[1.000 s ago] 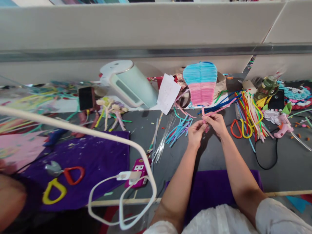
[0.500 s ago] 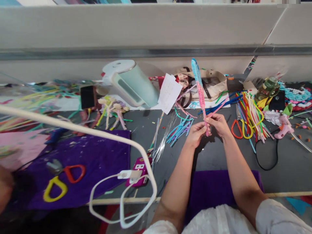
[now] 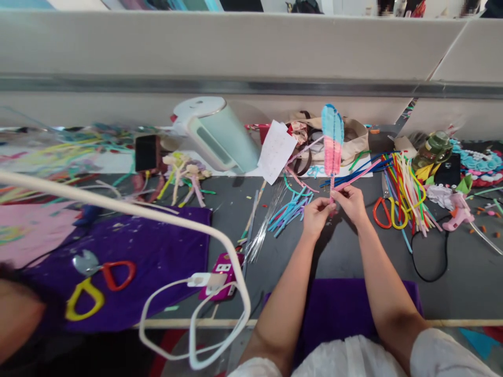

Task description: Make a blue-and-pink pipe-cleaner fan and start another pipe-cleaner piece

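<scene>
A feather-shaped piece made of fuzzy pipe cleaners (image 3: 332, 140), blue at the top and pink below, stands upright above my hands. Its pink stem runs down between my fingers. My left hand (image 3: 316, 215) is closed in a pinch on the lower stem. Just above and to the right, my right hand (image 3: 351, 203) pinches the stem where a loose pink pipe cleaner (image 3: 360, 174) slants away to the upper right. Blue and purple pipe-cleaner pieces (image 3: 288, 209) lie left of my left hand. Scissors with red and yellow handles (image 3: 400, 213) rest to the right.
Bundled coloured pipe cleaners (image 3: 412, 183) and a pink glue gun (image 3: 458, 212) are at right. Behind my hands sit a beige bag (image 3: 356, 137) and white paper (image 3: 276, 152). Leftward are a pale green lamp-like device (image 3: 231, 139), a white cable (image 3: 157, 205), a purple cloth (image 3: 168, 251) and another person's arm (image 3: 18, 319).
The feather-shaped piece has turned from nearly edge-on, leaning left, to showing its broad side and standing straighter. Both hands keep their pinch. The person's arm at left has come further into view.
</scene>
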A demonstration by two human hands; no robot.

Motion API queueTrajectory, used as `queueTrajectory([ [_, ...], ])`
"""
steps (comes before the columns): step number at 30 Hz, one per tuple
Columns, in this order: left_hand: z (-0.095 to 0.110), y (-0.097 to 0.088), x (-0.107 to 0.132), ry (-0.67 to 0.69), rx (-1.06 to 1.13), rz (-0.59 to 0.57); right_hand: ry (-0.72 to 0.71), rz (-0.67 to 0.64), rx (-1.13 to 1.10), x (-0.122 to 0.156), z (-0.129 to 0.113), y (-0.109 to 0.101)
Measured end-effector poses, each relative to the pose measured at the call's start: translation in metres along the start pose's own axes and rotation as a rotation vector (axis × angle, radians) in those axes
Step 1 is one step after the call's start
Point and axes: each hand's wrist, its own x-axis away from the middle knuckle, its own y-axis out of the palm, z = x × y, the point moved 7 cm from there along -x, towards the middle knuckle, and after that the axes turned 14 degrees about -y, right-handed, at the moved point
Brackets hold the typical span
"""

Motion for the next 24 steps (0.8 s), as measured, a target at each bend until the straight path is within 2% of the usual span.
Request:
queueTrajectory([
  [5, 0.001, 0.004, 0.001, 0.009, -0.001, -0.057, 0.019, -0.023, -0.049, -0.001, 0.002, -0.002],
  [15, 0.003, 0.011, 0.002, 0.008, 0.018, -0.095, -0.054, 0.0, 0.093, -0.003, 0.0, -0.011],
  [24, -0.008, 0.012, -0.002, -0.073, 0.07, -0.204, -0.031, 0.02, -0.019, -0.003, 0.003, -0.012],
])
